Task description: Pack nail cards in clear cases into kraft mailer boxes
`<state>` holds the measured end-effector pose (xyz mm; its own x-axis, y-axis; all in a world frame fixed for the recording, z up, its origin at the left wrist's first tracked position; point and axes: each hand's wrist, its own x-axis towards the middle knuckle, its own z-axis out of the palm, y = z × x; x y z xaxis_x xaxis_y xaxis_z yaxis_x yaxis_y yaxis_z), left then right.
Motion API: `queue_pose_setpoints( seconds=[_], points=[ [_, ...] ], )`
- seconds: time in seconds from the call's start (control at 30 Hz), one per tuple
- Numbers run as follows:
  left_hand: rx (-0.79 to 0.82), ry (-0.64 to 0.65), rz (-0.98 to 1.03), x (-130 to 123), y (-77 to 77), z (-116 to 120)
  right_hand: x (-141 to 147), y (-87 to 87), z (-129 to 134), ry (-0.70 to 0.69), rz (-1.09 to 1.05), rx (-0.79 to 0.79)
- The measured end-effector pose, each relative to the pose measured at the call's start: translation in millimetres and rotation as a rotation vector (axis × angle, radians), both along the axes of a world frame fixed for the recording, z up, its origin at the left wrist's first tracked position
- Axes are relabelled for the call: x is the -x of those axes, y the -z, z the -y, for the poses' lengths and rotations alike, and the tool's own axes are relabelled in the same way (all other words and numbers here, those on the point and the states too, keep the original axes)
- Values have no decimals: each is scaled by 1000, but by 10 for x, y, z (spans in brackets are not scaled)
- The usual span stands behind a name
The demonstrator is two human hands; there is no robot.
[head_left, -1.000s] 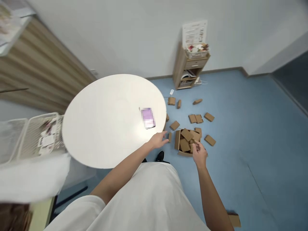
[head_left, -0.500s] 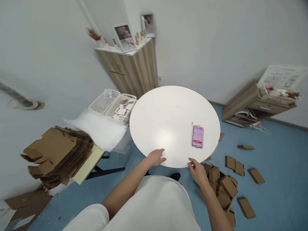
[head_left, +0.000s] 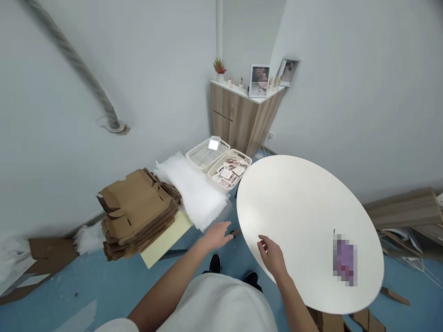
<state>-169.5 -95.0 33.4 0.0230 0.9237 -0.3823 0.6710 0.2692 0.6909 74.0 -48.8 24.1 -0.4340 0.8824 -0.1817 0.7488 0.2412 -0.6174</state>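
Note:
My left hand [head_left: 217,236] hangs in the air between the side table and the round white table [head_left: 294,198], its fingers apart and nothing in it. Over the round table's left edge is my right hand [head_left: 272,253], also holding nothing, fingers loosely bent and apart. A pixelated purple item [head_left: 345,262] lies on the right part of the round table. Left of my left hand are white foam sheets [head_left: 197,189] and a stack of flat brown cardboard [head_left: 138,207].
Two white baskets, one with clear pieces [head_left: 207,153] and one with printed cards [head_left: 230,169], stand beyond the sheets. A wooden cabinet [head_left: 238,113] fills the corner. Folded cardboard boxes [head_left: 330,322] lie on the floor at the lower right.
The view has turned left, so the round table now sits further right and the cardboard stack nearer the middle. Both hands remain empty; my left hand is now away from the table edge.

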Motion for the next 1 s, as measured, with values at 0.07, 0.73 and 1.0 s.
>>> queue_pose_setpoints(
  seconds=[0.07,0.73,1.0],
  points=[
    [-19,-45,-24,202,-7,-20,225,-42,-85,-55,26,-7],
    [13,-95,-269,1081,40,-1396,1570,310,-1665,-118,-198,278],
    [-12,-198,-212,1303,443,-2080,2150,578,-2098,202,-413,542]
  ],
)
